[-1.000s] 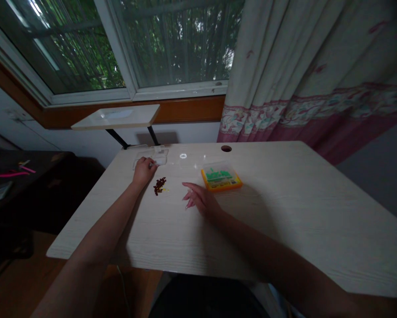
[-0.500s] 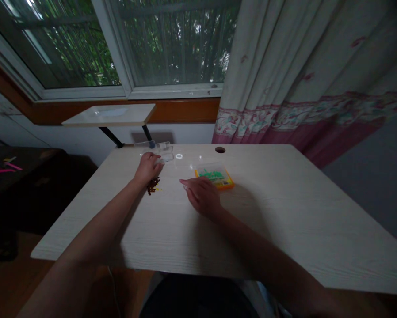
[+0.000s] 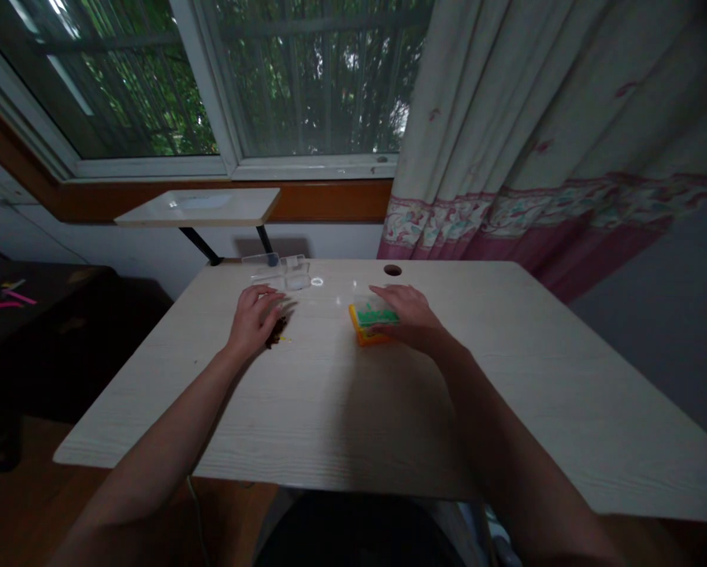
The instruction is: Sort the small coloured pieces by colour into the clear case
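My right hand point(image 3: 409, 315) spans a small plastic box point(image 3: 362, 335) with an orange-yellow rim and green pieces showing through the clear top. Its fingers reach over the far side and the thumb lies at the near side, covering the box's right part. My left hand point(image 3: 252, 319) hovers with curved fingers apart, holding nothing I can see. Just under and beside its thumb lies a little heap of dark brown pieces point(image 3: 275, 334), with a few yellow bits at its edge. Beyond the left fingers rest clear plastic containers point(image 3: 283, 276).
A pale wooden table point(image 3: 306, 417) carries everything, with a round cable hole point(image 3: 392, 270) near its back edge. A small raised shelf point(image 3: 200, 207) stands at the back left. A curtain point(image 3: 477, 157) hangs behind on the right.
My right hand has shifted right and away from me, onto the box, which is now turned slightly. My left hand has drawn back a little from the clear containers toward the brown pieces.
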Demonstrator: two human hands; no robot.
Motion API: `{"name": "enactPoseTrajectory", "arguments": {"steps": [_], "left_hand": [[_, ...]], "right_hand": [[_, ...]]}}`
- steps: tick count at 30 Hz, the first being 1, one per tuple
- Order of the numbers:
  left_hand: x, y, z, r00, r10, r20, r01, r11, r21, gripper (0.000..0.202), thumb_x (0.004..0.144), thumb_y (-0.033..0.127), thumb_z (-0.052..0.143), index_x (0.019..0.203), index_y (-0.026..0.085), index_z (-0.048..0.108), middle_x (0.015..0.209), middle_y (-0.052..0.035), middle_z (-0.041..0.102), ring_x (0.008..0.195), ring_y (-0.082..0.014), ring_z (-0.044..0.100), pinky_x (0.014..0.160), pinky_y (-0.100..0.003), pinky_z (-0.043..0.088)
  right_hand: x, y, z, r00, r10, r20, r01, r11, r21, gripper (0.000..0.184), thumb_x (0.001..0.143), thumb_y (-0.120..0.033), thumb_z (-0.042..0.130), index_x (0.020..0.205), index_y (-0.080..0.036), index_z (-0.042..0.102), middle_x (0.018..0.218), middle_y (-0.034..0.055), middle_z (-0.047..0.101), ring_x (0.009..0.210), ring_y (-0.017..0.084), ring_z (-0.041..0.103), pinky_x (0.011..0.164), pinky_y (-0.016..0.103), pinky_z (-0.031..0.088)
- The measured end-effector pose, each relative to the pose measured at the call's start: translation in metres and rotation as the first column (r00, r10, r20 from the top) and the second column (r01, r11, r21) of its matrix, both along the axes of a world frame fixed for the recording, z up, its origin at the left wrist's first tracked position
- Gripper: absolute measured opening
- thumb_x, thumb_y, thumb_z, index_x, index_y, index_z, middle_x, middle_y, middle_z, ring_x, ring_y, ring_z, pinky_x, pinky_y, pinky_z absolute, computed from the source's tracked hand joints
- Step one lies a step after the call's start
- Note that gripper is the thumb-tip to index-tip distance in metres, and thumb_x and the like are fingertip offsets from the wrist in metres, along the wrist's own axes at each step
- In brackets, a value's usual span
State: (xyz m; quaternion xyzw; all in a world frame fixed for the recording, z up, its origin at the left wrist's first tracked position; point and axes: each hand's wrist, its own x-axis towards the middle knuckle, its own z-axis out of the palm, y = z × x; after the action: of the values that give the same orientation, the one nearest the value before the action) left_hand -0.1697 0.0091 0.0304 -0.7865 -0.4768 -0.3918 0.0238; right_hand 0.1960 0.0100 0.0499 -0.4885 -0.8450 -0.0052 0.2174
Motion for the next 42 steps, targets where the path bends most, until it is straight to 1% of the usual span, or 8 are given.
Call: {"name": "enactPoseTrajectory", "arguments": {"steps": [5,10,13,17,21,30,38,42], "left_hand": [[-0.001,-0.004,0.007,0.998,-0.033,0.045,0.035,0.998,-0.045,0.03,0.092,0.036,0.054,0.117,0.024,0.064,0.12,-0.0095,0.06,0.122,-0.0265,0.048,0.109,-0.045,0.035],[0.004,-0.01,0.009,0.957,-0.27,0.109,0.285,0.946,-0.153,0.059,0.086,0.05,0.062,0.138,0.025,0.051,0.138,-0.011,0.052,0.13,-0.0296,0.044,0.113,-0.046,0.03],[0.008,-0.011,0.002,0.884,-0.343,0.319,0.419,0.883,-0.213,0.073,0.081,0.057,0.065,0.143,0.025,0.044,0.145,-0.012,0.046,0.133,-0.0308,0.043,0.113,-0.045,0.032],[0.013,-0.008,-0.008,0.701,-0.263,0.663,0.51,0.834,-0.209,0.073,0.077,0.062,0.067,0.138,0.027,0.046,0.143,-0.0094,0.049,0.13,-0.0278,0.047,0.111,-0.041,0.037],[0.01,-0.005,-0.012,0.621,-0.163,0.767,0.494,0.841,-0.222,0.068,0.074,0.064,0.07,0.127,0.026,0.051,0.128,-0.0073,0.058,0.117,-0.0238,0.055,0.104,-0.036,0.043],[0.007,-0.002,-0.013,0.664,-0.144,0.733,0.474,0.84,-0.264,0.056,0.074,0.062,0.071,0.114,0.024,0.055,0.101,-0.0019,0.063,0.091,-0.016,0.059,0.086,-0.027,0.048],[0.007,-0.002,-0.02,0.646,-0.063,0.761,0.459,0.828,-0.321,0.057,0.077,0.061,0.068,0.119,0.024,0.056,0.112,-0.0051,0.064,0.101,-0.0192,0.061,0.09,-0.031,0.049],[0.008,-0.003,-0.026,0.574,-0.035,0.818,0.517,0.79,-0.329,0.062,0.074,0.058,0.072,0.122,0.025,0.054,0.116,-0.0062,0.065,0.106,-0.0206,0.062,0.09,-0.032,0.05]], "right_hand": [[-0.022,-0.006,0.014,0.985,0.055,-0.165,-0.05,0.998,0.035,0.075,0.077,-0.058,0.07,0.14,-0.022,0.049,0.129,0.0148,0.057,0.12,0.032,0.051,0.103,0.05,0.04],[-0.078,-0.014,0.019,0.931,0.22,-0.292,-0.191,0.974,0.126,0.064,0.077,-0.056,0.071,0.128,-0.02,0.06,0.124,0.0138,0.059,0.118,0.029,0.051,0.104,0.045,0.043],[-0.111,-0.013,0.014,0.918,0.244,-0.313,-0.198,0.965,0.172,0.053,0.081,-0.051,0.07,0.125,-0.022,0.063,0.127,0.0127,0.057,0.12,0.028,0.049,0.105,0.045,0.042],[-0.145,-0.007,0.003,0.899,0.262,-0.35,-0.208,0.96,0.187,0.046,0.091,-0.048,0.058,0.131,-0.027,0.059,0.134,0.0112,0.053,0.127,0.026,0.045,0.109,0.046,0.04],[-0.167,-0.007,-0.009,0.88,0.27,-0.392,-0.219,0.961,0.17,0.043,0.097,-0.042,0.048,0.135,-0.025,0.056,0.138,0.0115,0.052,0.13,0.024,0.044,0.111,0.045,0.039],[-0.174,-0.012,-0.019,0.89,0.273,-0.366,-0.258,0.962,0.091,0.04,0.1,-0.03,0.04,0.138,-0.025,0.051,0.142,0.0072,0.054,0.133,0.02,0.047,0.114,0.044,0.037],[-0.176,-0.015,-0.013,0.921,0.205,-0.33,-0.208,0.978,0.027,0.034,0.099,-0.028,0.042,0.129,-0.022,0.057,0.136,0.0093,0.06,0.129,0.023,0.053,0.11,0.039,0.043],[-0.173,-0.017,-0.005,0.95,0.046,-0.308,-0.053,0.999,-0.014,0.035,0.102,-0.035,0.036,0.124,-0.022,0.059,0.11,0.011,0.072,0.103,0.023,0.067,0.093,0.034,0.05]]}}
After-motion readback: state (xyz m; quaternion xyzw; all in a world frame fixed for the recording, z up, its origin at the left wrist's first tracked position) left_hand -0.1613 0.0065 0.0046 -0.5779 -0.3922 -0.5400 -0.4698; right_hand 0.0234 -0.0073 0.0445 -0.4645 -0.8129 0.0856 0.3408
